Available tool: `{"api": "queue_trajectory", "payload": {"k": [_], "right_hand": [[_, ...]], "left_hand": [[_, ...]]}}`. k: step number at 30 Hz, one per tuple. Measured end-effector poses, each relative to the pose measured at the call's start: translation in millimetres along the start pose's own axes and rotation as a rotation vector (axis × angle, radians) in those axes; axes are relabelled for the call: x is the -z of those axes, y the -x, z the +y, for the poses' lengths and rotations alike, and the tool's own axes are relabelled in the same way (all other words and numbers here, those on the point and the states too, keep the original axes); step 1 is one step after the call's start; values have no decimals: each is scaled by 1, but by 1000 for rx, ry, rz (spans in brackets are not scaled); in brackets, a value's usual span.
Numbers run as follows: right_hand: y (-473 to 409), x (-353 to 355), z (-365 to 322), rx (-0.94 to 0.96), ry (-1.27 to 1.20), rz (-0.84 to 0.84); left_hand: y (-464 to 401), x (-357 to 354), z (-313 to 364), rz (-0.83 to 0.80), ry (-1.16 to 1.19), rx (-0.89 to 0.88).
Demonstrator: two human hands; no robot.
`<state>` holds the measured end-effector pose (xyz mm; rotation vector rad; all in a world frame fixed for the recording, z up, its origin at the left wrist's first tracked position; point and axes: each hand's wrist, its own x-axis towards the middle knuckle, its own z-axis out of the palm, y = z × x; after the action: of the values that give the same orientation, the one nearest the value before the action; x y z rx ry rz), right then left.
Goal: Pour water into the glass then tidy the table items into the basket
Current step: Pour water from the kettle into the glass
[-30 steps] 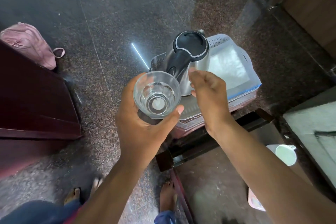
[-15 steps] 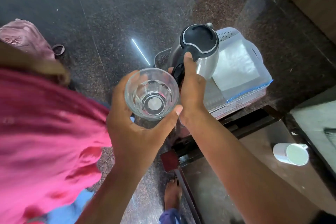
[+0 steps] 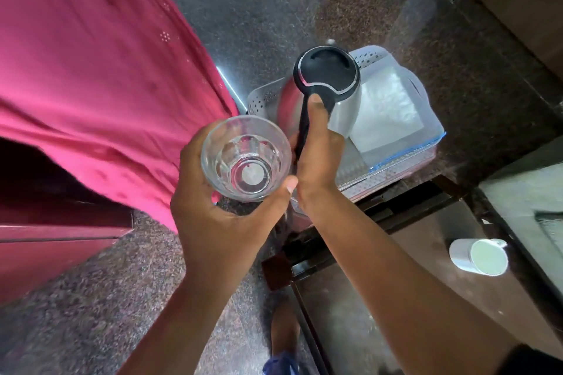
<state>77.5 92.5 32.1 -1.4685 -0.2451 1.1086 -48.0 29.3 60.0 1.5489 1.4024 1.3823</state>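
The left hand (image 3: 219,216) wraps around the glass (image 3: 246,158). The right hand (image 3: 316,155) grips the kettle (image 3: 327,82) handle, over the basket (image 3: 420,91). I think pouring comes next: tip the spout over the glass.

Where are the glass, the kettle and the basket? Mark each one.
glass (image 3: 248,173): head view, on its clear base, seen through the mouth.
kettle (image 3: 327,70): head view, on its black lid.
basket (image 3: 425,90): head view, on its pale far rim.
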Motion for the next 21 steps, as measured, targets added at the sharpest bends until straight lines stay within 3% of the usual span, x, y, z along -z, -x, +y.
{"api": "queue_trajectory", "payload": {"k": [7, 21], "right_hand": [[-2, 8, 0, 109, 106, 104], [43, 64, -87, 230, 103, -14]], "left_hand": [[-1, -4, 0, -10, -32, -48], [-11, -21, 46, -109, 22, -159]]}}
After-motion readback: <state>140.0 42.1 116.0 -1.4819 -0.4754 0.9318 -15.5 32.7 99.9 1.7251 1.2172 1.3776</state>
